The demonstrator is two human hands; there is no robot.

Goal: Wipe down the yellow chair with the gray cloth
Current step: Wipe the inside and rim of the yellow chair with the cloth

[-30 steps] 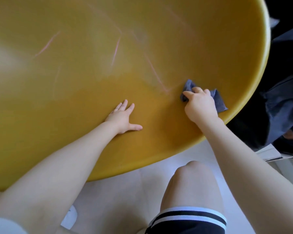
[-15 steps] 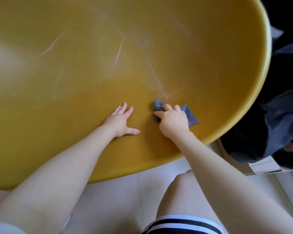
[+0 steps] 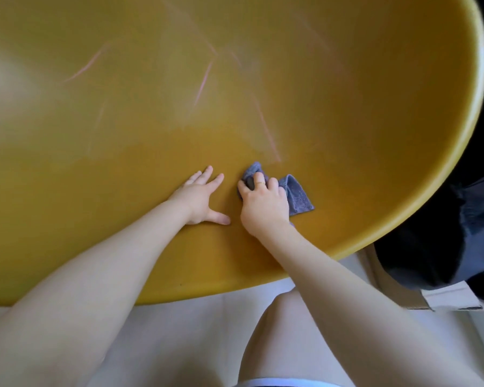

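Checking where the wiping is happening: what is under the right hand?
The gray cloth, bunched in the right hand and pressed on the yellow chair. The chair surface beneath the cloth is covered, so its state cannot be seen.

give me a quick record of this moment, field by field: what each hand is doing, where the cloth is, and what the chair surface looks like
left hand: left hand rests flat on the yellow chair, fingers spread
right hand: right hand grips the gray cloth, pressing it to the seat
cloth position: bunched under the right hand, just right of the left hand
chair surface: pinkish streaks above the cloth; the band near the hands looks darker
beside chair: cardboard box at lower right
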